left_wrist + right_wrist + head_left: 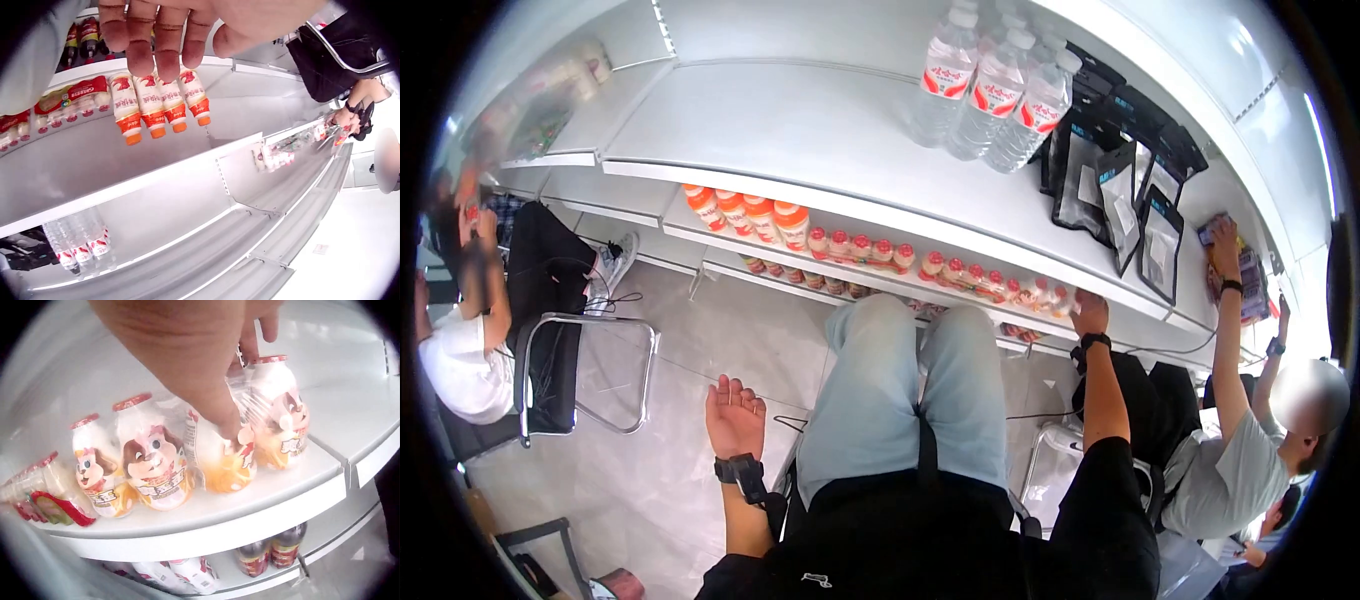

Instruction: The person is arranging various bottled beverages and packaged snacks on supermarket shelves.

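At the right end of the middle shelf, my right hand (1090,316) grips small drink bottles (222,453) with red caps and a cartoon dog on the label. In the right wrist view its thumb lies against the front of one bottle, over clear wrap, while the other fingers go behind, partly hidden. Two more such bottles (153,456) stand just left of it. My left hand (736,415) hangs in the air left of my knees, palm up, fingers loosely extended, holding nothing. Beyond it, larger orange-capped bottles (760,217) stand on the shelf.
Water bottles (995,95) and black pouches (1115,170) occupy the upper shelf (780,120). Wrapped small bottles (860,248) line the middle shelf. A person (1230,440) reaches to the shelf at right; a metal-framed chair (585,375) stands at left. Dark bottles (284,544) sit below.
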{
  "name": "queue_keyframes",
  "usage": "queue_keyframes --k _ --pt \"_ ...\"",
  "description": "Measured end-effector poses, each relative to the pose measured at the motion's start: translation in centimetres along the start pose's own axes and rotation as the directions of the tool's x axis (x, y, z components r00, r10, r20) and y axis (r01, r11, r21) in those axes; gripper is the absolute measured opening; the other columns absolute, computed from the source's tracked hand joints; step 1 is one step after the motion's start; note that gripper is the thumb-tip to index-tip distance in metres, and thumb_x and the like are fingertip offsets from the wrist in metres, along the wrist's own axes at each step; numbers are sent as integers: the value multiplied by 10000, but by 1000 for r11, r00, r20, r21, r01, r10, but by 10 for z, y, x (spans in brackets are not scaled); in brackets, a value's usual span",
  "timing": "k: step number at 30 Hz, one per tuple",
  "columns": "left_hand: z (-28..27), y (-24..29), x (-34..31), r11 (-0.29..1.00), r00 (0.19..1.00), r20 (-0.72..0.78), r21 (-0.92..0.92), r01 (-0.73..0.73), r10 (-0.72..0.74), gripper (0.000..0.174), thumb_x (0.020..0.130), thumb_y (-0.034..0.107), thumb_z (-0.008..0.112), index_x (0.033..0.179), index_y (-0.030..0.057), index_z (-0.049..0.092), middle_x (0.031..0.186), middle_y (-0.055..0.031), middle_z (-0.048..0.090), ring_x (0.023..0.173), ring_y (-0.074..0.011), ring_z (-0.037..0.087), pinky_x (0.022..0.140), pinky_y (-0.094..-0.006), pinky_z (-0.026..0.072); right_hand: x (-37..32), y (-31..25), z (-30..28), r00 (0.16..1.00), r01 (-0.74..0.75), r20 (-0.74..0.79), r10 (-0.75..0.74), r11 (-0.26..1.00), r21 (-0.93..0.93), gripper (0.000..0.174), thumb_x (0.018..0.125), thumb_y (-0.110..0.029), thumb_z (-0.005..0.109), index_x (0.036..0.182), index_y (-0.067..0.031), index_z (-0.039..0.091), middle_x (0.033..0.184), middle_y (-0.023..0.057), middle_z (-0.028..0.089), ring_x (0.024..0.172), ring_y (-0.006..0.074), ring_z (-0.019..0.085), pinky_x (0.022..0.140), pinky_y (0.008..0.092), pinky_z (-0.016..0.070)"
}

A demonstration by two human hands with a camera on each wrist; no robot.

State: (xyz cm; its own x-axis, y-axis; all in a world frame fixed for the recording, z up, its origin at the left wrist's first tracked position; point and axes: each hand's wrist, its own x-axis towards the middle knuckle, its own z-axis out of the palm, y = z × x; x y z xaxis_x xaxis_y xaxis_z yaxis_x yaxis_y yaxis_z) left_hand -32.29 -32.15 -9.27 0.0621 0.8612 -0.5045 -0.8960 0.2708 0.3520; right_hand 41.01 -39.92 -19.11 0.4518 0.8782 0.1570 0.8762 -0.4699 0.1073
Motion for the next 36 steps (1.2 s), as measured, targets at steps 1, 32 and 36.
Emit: queue_keyframes --k 1,32,36 --pt "-1 -2 1 1000 1000 -5 12 -3 3 237 1006 363 560 1106 156 617 980 18 646 845 -157 600 765 -327 495 4 2 -1 998 27 53 -28 999 17 572 685 -194 786 1221 -151 590 1129 86 633 1136 338 566 990 475 449" --pt "167 -111 10 175 514 600 737 -653 -613 328 973 157 629 1274 41 565 1199 -67 640 1074 -155 616 949 -325 483 -83 -15 -206 928 371 -29 -372 913 171 403 642 -191 801 1037 -148 735 899 76 685 912 300 635 798 436 519" --pt "210 -140 -14 181 321 686 554 -813 -653 580 909 225 720 1409 60 478 1312 -92 594 1143 -189 605 981 -353 476 -114 -41 -321 904 418 -48 -425 854 310 464 629 -175 831 1077 -97 737 920 100 704 873 313 643 776 408 519"
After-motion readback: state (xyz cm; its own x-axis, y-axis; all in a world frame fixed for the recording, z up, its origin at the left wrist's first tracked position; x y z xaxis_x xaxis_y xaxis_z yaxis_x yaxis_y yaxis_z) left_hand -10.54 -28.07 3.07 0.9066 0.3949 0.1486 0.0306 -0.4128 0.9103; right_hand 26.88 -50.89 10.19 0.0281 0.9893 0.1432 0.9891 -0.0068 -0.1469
